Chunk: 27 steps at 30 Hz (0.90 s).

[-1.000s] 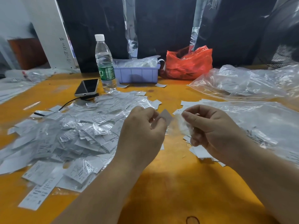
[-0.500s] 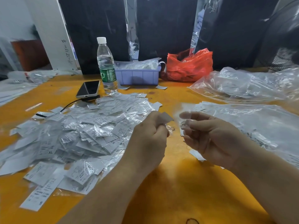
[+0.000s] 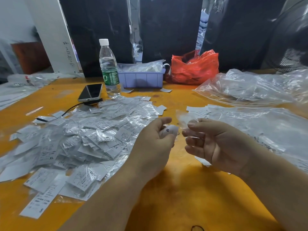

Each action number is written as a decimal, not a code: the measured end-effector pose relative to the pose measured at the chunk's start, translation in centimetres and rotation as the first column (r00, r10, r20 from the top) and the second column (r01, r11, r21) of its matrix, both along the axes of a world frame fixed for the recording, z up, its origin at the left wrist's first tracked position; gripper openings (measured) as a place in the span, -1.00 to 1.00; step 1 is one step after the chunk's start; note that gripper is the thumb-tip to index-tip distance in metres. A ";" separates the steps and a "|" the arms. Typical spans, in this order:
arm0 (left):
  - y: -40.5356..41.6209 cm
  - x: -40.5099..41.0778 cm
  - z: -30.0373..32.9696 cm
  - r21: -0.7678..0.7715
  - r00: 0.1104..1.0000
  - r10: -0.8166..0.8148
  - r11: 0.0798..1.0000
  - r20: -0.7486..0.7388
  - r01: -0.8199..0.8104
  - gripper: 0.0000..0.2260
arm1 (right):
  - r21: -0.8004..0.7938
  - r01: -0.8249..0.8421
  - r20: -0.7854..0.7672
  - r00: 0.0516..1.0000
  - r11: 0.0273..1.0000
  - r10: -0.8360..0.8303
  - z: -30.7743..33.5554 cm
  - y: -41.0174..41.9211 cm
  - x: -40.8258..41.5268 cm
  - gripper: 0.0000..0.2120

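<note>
The left hand (image 3: pixel 153 147) curls round a white paper label (image 3: pixel 168 130), bowed into a soft roll, likely so it slips into the thin, glossy clear bag (image 3: pixel 185 118) that the right hand (image 3: pixel 221 144) pinches just beside it. The hands sit near but apart. Left of them lies a crinkly heap (image 3: pixel 86 139) of bagged labels.

Table (image 3: pixel 175 197): orange top stretching across the lower view, soft light glaring on it.
Backdrop (image 3: pixel 166 30): black panels standing just behind the table's far edge.
White board (image 3: pixel 53 39): leaning behind the table's far left corner, handwriting running along its edge.
Wall (image 3: pixel 13 17): pale, showing beyond the table's left end.
Fan (image 3: pixel 291 52): probably a dark grille, standing behind the table's far right corner.
</note>
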<state>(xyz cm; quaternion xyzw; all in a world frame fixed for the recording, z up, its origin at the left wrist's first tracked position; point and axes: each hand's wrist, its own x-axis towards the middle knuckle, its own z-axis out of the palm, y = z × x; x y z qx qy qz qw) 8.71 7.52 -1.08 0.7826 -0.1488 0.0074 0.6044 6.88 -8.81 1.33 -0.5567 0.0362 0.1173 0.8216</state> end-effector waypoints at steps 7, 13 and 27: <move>0.1 0.2 0.4 -0.117 0.995 0.024 0.993 -0.101 -0.036 -0.85 | -0.086 0.058 0.040 0.998 0.995 -0.054 -0.2 -0.4 0.2 -0.89; 0.1 0.1 0.2 -0.070 0.995 -0.030 0.997 -0.094 0.024 -0.91 | -0.114 0.090 0.069 0.994 0.989 -0.083 -0.3 -0.3 0.3 -0.87; 0.3 -0.4 2.1 -0.365 0.967 -0.091 0.931 -0.238 -0.003 -0.89 | 0.109 0.164 0.093 0.980 0.980 -0.175 -0.6 -0.1 0.7 -0.82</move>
